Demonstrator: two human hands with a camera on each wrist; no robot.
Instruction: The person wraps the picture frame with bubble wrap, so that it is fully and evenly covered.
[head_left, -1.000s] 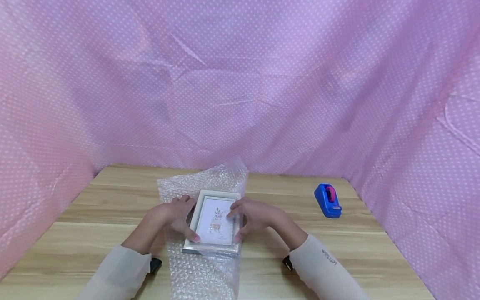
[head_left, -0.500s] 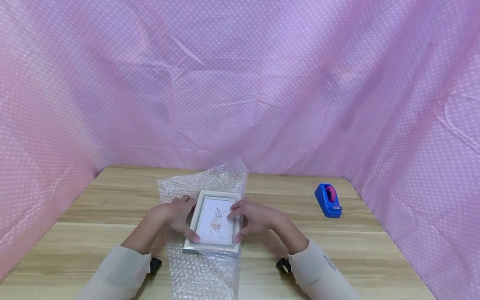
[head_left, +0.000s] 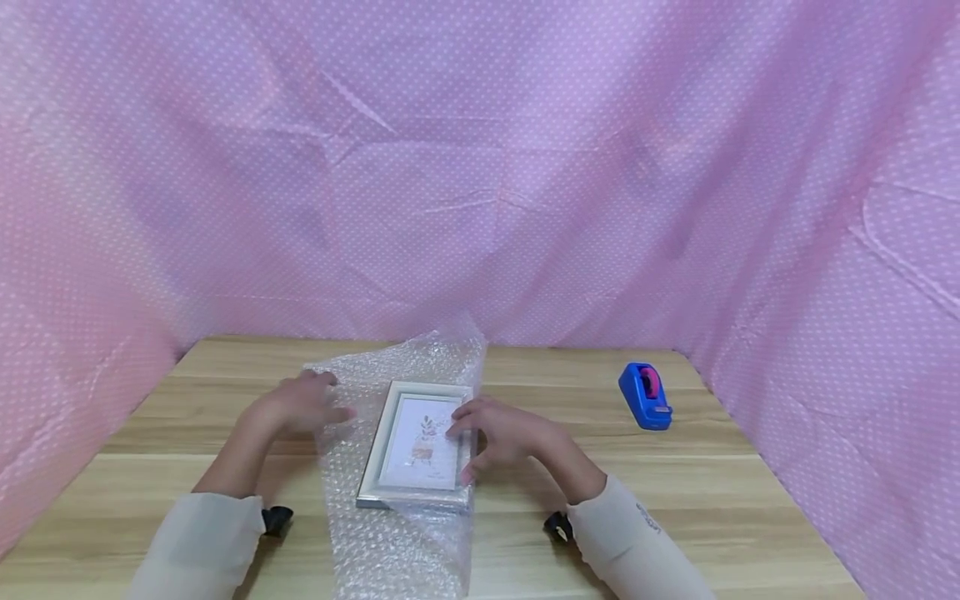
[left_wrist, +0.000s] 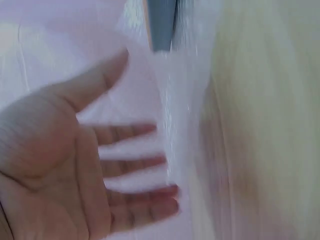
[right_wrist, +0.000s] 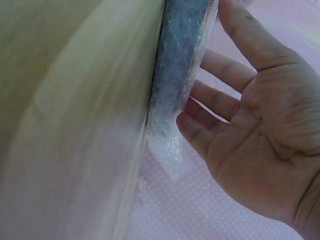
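Note:
A white picture frame (head_left: pixel 420 442) with a small plant print lies face up on a long strip of bubble wrap (head_left: pixel 397 550). Along its right side the wrap is folded up over the edge. My right hand (head_left: pixel 506 433) rests there, fingertips pressing the wrapped edge; in the right wrist view bubble wrap covers the frame's side (right_wrist: pixel 180 60). My left hand (head_left: pixel 296 406), fingers spread, is over the left border of the wrap, apart from the frame. In the left wrist view it holds nothing, with the frame's bare grey side (left_wrist: pixel 162 25) beyond the thumb.
A blue tape dispenser (head_left: pixel 645 396) with a pink roll stands at the right on the wooden table (head_left: pixel 570 533). Pink dotted cloth (head_left: pixel 480 167) hangs behind the table and along both sides.
My left hand has let go of the frame's left side and moved left to the wrap's border. The right hand stays on the right edge. The head view has shifted slightly.

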